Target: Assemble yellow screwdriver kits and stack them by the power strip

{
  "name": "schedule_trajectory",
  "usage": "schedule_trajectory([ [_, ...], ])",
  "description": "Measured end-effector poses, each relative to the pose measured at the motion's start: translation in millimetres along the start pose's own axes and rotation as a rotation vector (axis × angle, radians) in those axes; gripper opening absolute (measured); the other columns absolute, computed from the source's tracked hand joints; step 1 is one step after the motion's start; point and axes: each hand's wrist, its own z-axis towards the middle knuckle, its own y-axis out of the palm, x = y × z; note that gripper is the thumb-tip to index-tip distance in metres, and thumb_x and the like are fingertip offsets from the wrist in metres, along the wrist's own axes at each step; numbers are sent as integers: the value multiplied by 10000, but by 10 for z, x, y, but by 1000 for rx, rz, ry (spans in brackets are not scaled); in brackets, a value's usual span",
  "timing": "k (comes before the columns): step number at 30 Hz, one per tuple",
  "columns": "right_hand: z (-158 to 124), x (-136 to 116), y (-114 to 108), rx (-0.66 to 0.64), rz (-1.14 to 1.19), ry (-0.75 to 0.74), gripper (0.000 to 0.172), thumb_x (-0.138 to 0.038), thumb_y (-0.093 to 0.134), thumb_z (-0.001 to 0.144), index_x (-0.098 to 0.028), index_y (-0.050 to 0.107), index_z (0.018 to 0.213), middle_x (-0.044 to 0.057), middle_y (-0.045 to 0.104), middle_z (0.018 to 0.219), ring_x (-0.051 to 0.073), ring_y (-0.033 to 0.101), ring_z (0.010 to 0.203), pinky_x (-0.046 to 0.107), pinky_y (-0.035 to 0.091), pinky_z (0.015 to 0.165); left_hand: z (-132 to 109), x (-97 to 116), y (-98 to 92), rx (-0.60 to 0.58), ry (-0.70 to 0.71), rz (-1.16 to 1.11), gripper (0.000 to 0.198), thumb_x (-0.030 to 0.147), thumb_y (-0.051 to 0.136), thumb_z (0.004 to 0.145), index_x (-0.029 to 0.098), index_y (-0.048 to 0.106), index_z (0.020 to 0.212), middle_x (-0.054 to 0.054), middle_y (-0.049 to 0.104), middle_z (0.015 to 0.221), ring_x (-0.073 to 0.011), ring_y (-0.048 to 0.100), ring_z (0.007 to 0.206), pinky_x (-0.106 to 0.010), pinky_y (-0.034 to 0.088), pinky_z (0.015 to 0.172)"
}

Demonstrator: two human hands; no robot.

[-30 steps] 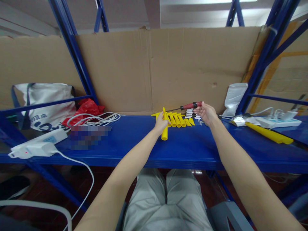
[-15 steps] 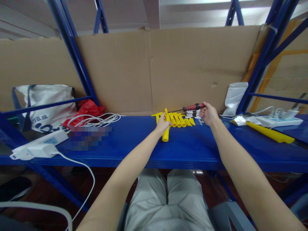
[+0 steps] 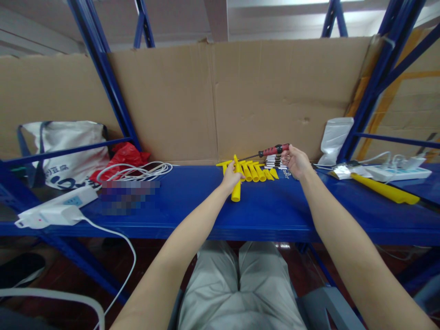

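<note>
My left hand point(image 3: 231, 177) is closed around a yellow plastic tube point(image 3: 236, 192) with a flat upper end, held tilted over the blue shelf. Between the fingers of my right hand point(image 3: 296, 161) is the rear end of a screwdriver point(image 3: 273, 150) with a red and black handle. Its thin dark shaft points left, to the upper part of the yellow tube; the tip's exact contact is hidden. Right behind my left hand lies a row of several similar yellow tubes point(image 3: 255, 174), with small yellow wedge-shaped pieces point(image 3: 274, 173) at its right end. Small black-and-white items point(image 3: 274, 161) lie below the screwdriver handle.
A tall cardboard sheet point(image 3: 165, 105) closes off the back of the blue shelf point(image 3: 268, 208). At left are a white cloth bag point(image 3: 72, 149), a red plastic bag point(image 3: 125, 158), coiled white cable and a power strip point(image 3: 62, 201). A long yellow piece point(image 3: 385, 189) and another power strip point(image 3: 398, 173) lie right.
The screwdriver handle has shifted slightly left and up, and my right fingers now sit at its very end. My left hand and the yellow tube have barely moved.
</note>
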Motion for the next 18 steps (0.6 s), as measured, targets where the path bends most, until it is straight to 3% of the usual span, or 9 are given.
schedule_trajectory([
  [10, 52, 39, -31, 88, 31, -43, 383, -413, 743, 727, -195, 439, 643, -74, 470, 471, 42, 413, 355, 152, 325, 323, -31, 31, 16, 8, 9, 51, 871, -77, 558, 607, 249, 385, 1396, -114, 562, 1284, -58, 550, 517, -166, 429, 397],
  [18, 90, 58, -78, 70, 38, 26, 419, -412, 682, 765, -210, 365, 581, -82, 316, 360, 55, 306, 311, 183, 248, 301, -36, 28, 28, -6, 7, 36, 861, -80, 557, 610, 241, 389, 1391, -122, 566, 1274, -57, 540, 508, -171, 421, 398],
])
